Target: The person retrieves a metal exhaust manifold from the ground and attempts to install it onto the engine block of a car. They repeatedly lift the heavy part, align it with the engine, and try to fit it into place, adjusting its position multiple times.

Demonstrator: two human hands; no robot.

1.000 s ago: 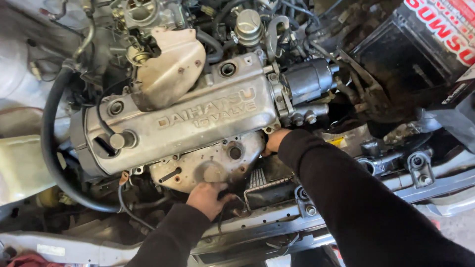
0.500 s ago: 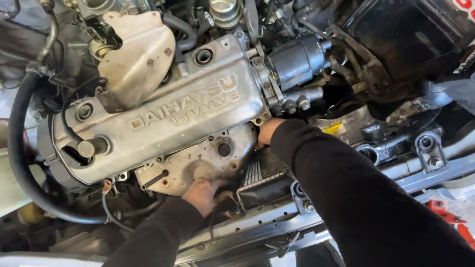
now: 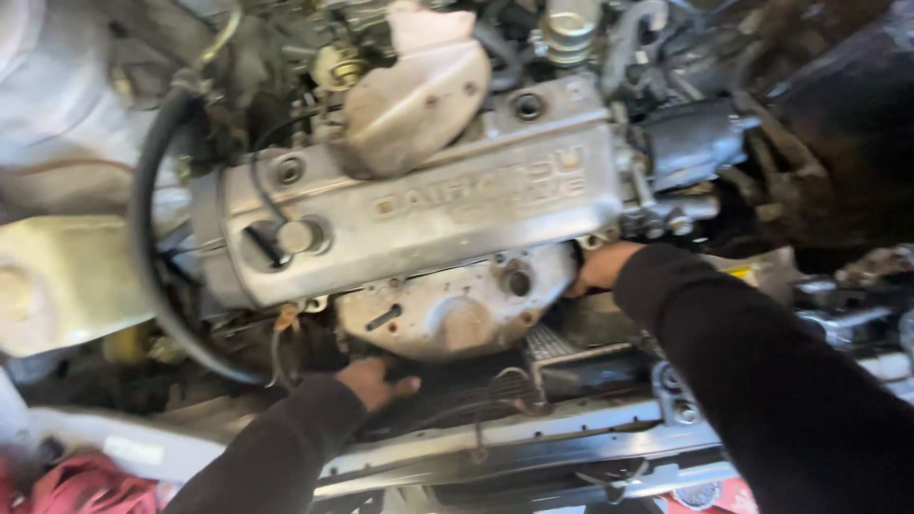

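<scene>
I look down into a car's engine bay. A grey metal valve cover (image 3: 447,209) lies across the middle, with a rusty heat shield (image 3: 447,309) below it. My left hand (image 3: 376,381), in a dark sleeve, reaches under the lower edge of that shield; its fingers are partly hidden, so what it holds is unclear. My right hand (image 3: 605,266), also in a dark sleeve, reaches in at the shield's right end under the valve cover, and only the wrist and back of the hand show.
A thick black hose (image 3: 152,257) curves down the left side. A pale plastic tank (image 3: 57,276) sits at the left. A distributor (image 3: 690,143) is at the cover's right end, a dark battery area at the far right. A metal crossmember (image 3: 533,443) runs along the front, red cloth (image 3: 86,485) at the bottom left.
The view has shifted, so the engine sits further right and lower in frame. Both hands remain at the heat shield; the left hand has slid slightly lower under its edge.
</scene>
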